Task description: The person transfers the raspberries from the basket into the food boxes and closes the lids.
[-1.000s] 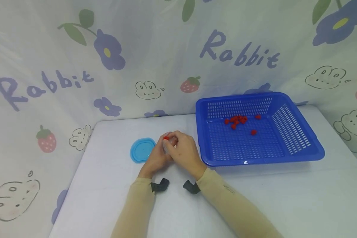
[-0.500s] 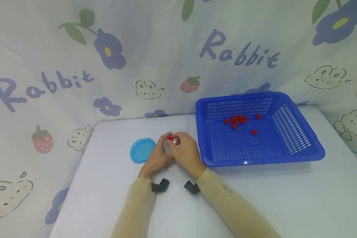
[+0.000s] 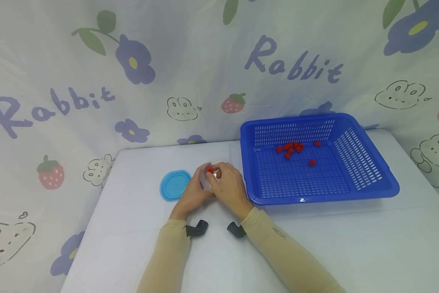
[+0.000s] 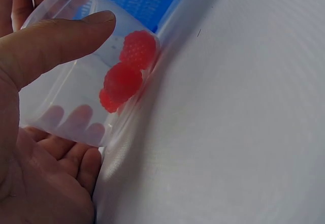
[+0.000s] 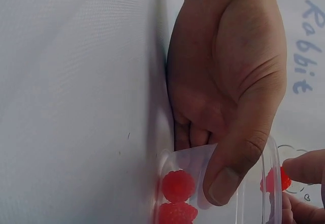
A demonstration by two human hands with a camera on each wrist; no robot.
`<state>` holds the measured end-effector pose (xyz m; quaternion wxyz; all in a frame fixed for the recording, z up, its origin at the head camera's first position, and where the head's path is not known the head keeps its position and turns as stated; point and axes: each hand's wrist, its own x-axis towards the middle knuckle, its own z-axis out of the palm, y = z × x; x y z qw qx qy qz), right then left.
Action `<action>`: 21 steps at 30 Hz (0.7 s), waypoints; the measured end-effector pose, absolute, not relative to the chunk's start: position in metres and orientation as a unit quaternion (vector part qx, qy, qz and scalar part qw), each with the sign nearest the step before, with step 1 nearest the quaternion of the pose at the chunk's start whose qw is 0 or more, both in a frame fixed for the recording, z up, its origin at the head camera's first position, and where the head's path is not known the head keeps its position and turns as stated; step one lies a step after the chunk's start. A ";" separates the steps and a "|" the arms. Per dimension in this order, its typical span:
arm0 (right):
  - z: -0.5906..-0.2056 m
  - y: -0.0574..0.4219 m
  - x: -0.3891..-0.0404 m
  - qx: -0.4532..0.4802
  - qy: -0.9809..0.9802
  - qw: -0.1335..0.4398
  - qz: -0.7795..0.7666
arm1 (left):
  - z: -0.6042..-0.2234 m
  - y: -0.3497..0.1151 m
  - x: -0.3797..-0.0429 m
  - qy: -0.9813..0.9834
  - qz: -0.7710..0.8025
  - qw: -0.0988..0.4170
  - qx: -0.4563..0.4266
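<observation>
1. Cup point(image 4: 76, 87), clear plastic, mouth up, sits left of the blue basket point(image 3: 300, 184); can't tell if its base touches the desk point(image 3: 131, 244).
2. Left hand point(image 3: 193, 190) grip clamped around cup wall; right hand point(image 3: 227, 186) grip pinching one raspberry point(image 3: 210, 170) at cup mouth.
3. Done, as far as visible: at least three loaded raspberries point(image 4: 123, 82) near cup base; pinched one not released.
4. Outstanding, my read: unloaded raspberries point(image 3: 290, 149) in basket, mostly clustered, two apart; cup uncapped, blue lid point(image 3: 174, 185) lying on desk beside left hand.
</observation>
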<state>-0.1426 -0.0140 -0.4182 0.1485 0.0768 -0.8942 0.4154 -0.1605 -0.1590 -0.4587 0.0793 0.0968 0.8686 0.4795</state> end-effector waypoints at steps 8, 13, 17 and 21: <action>-0.420 -0.013 -0.144 0.088 -0.890 0.164 0.416 | -0.459 -0.159 -0.161 0.866 0.484 0.069 0.107; -0.421 -0.013 -0.144 0.096 -0.888 0.169 0.416 | -0.461 -0.160 -0.161 0.865 0.485 0.066 0.112; -0.421 -0.013 -0.144 0.101 -0.887 0.174 0.415 | -0.460 -0.159 -0.160 0.866 0.484 0.070 0.108; -0.419 -0.012 -0.143 0.101 -0.885 0.175 0.419 | -0.454 -0.158 -0.158 0.866 0.483 0.073 0.109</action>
